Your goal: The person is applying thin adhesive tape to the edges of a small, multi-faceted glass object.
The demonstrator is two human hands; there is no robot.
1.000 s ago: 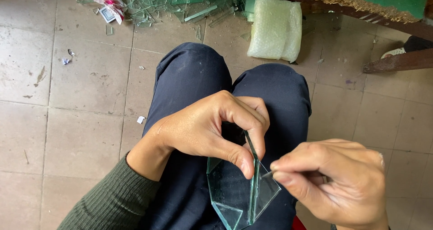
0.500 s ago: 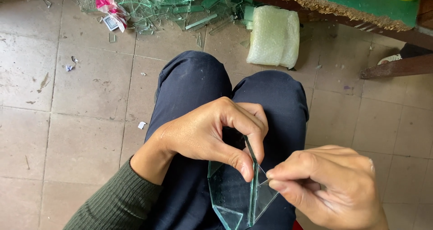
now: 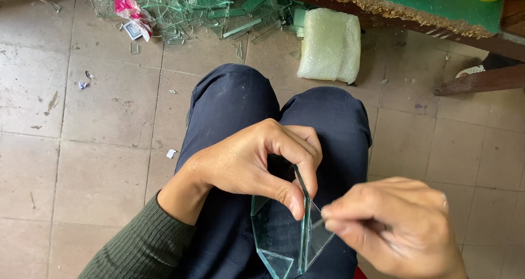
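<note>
My left hand (image 3: 257,161) pinches the top edge of a clear glass assembly (image 3: 281,235) of flat panes joined at angles, held over my lap in dark trousers (image 3: 235,101). Thumb and fingers clamp an upright pane near its upper corner. My right hand (image 3: 399,230) is just right of the glass, blurred, with fingertips pinched together close to the pane's right side; whether it holds something small I cannot tell. The lower part of the glass runs out of view at the bottom.
A pile of broken glass scraps (image 3: 186,5) with a pink wrapper (image 3: 128,8) lies on the tiled floor ahead. A bubble-wrapped bundle (image 3: 330,45) sits beside it. A green-topped wooden bench (image 3: 415,5) crosses the upper right.
My right hand has shifted slightly right and down beside the glass and is now blurred. My left hand keeps the same pinch on the pane.
</note>
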